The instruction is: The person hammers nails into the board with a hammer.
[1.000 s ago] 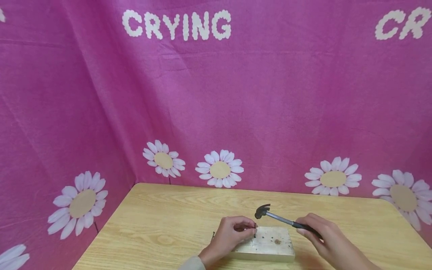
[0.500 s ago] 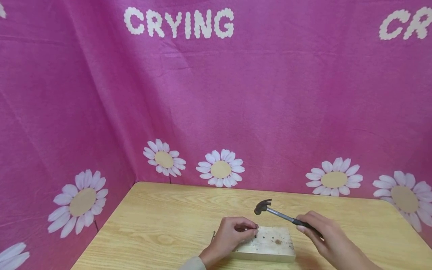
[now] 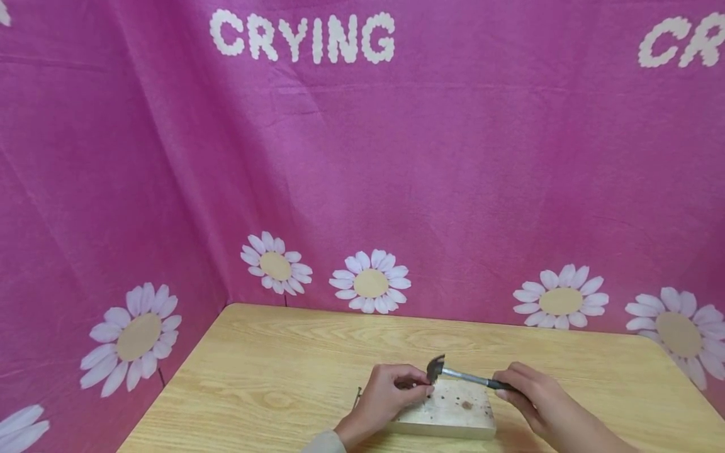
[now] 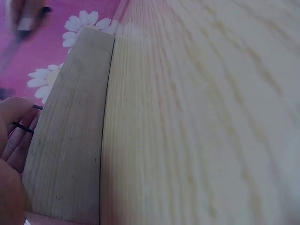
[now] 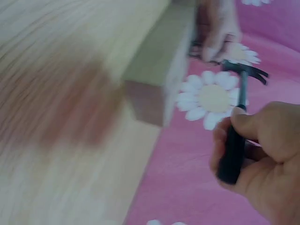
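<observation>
My right hand point(image 3: 535, 393) grips the black handle of a claw hammer point(image 3: 464, 376), fingers and thumb wrapped round it in the right wrist view. The hammer's dark head is right at the fingertips of my left hand point(image 3: 391, 393). That hand pinches a thin dark nail point(image 4: 37, 107) over the wooden block point(image 3: 442, 431), its shank showing between thumb and finger in the left wrist view. A second nail point(image 4: 22, 127) shows below it, close to the block's face. The block lies flat, its top marked with dark spots and a brown knot.
Another nail point(image 3: 358, 396) sticks up just left of my left hand. The light wood-grain table point(image 3: 272, 377) extends around the block. Pink cloth point(image 3: 453, 157) printed with daisies and letters hangs behind and at the left.
The hammer rose slightly, then came down, so its head is now at the left fingertips. My left hand has stayed in place, still pinching the nail.
</observation>
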The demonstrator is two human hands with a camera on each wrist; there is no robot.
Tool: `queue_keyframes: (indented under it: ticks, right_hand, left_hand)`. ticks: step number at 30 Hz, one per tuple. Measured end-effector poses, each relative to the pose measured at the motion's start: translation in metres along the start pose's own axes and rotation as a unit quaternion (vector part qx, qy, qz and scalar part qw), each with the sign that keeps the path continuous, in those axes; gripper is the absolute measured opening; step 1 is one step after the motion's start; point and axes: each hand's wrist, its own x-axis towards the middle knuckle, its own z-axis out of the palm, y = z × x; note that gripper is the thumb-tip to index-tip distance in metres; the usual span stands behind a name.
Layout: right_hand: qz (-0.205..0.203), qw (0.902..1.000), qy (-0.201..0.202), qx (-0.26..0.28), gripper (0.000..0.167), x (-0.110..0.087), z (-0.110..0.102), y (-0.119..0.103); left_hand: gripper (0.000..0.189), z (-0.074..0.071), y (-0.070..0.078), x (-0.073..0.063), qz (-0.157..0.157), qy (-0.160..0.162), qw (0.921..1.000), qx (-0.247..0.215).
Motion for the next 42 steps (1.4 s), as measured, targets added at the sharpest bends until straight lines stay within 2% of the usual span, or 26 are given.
queue_keyframes:
  ticks: [3,5,11,16,21,28,33,36,42]
  right_hand:
    - [0.0,0.9997,-0.024,-0.001,0.007,-0.005,0.002,0.002]
    - [0.012,0.9998,-0.017,-0.007,0.003,-0.005,0.001,0.002]
    - [0.031,0.9994,0.008,-0.012,0.024,0.0,-0.006,0.001]
    - [0.037,0.9993,0.001,-0.011,0.027,-0.001,-0.007,0.003]
    - [0.037,0.9992,0.004,-0.013,0.03,-0.003,-0.007,0.005]
    - [0.043,0.9991,-0.001,0.001,0.038,0.002,-0.014,0.004]
    - [0.048,0.9989,-0.002,0.0,0.039,0.0,-0.015,0.004]
    - [0.05,0.9987,-0.004,0.001,0.038,-0.001,-0.015,0.004]
    - [0.057,0.9984,-0.006,0.003,0.035,-0.004,-0.013,0.006]
  left_hand:
    - [0.009,0.0,0.001,-0.002,0.001,0.001,1.0,0.004]
    - [0.01,-0.001,0.001,-0.003,-0.002,-0.002,1.0,0.003]
    - [0.011,-0.004,0.001,-0.001,0.003,-0.013,0.9999,0.003]
    - [0.01,-0.004,0.001,0.001,0.013,-0.026,0.9995,0.014]
    - [0.01,-0.002,0.0,0.003,0.01,-0.025,0.9995,0.018]
    - [0.018,-0.007,-0.002,-0.002,0.024,-0.031,0.9992,0.0]
    - [0.027,-0.02,-0.001,-0.01,0.01,0.013,0.9999,0.006]
    - [0.023,-0.031,0.0,-0.014,-0.004,0.053,0.9984,0.018]
    - [0.013,-0.057,-0.004,-0.02,-0.01,0.125,0.9889,0.079]
